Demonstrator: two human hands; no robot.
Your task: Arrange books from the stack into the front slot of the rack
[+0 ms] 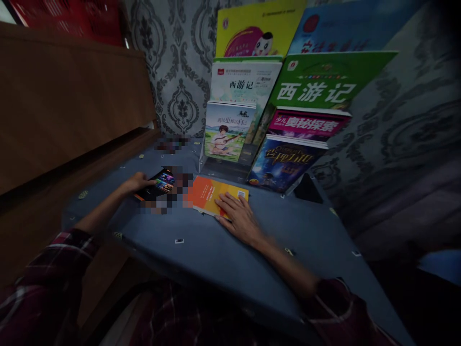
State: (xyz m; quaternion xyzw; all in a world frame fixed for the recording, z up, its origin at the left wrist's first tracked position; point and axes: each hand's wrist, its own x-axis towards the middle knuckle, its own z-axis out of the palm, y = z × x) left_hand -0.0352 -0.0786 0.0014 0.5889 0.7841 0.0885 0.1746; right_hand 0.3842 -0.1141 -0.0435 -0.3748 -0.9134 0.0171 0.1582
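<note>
On the left of the table, my left hand (pixel 136 183) grips the near-left side of a dark book (pixel 163 185) with bright coloured pictures on its cover. The thumb lies on top; the other fingers are mostly hidden. Blurred blocks cover the area to the right of that book. My right hand (pixel 239 218) rests flat, fingers stretched out, on an orange and yellow book (pixel 205 193) lying on the table. This book has small white print and a pale square code near its far right corner.
Behind the books on the blue-grey tablecloth (pixel 173 259) stands a clear rack (pixel 226 167) with several upright books, including a green one (pixel 324 89) and a dark blue one (pixel 288 163). A wooden cabinet (pixel 72 96) borders the left; a patterned wall (pixel 180 81) stands behind.
</note>
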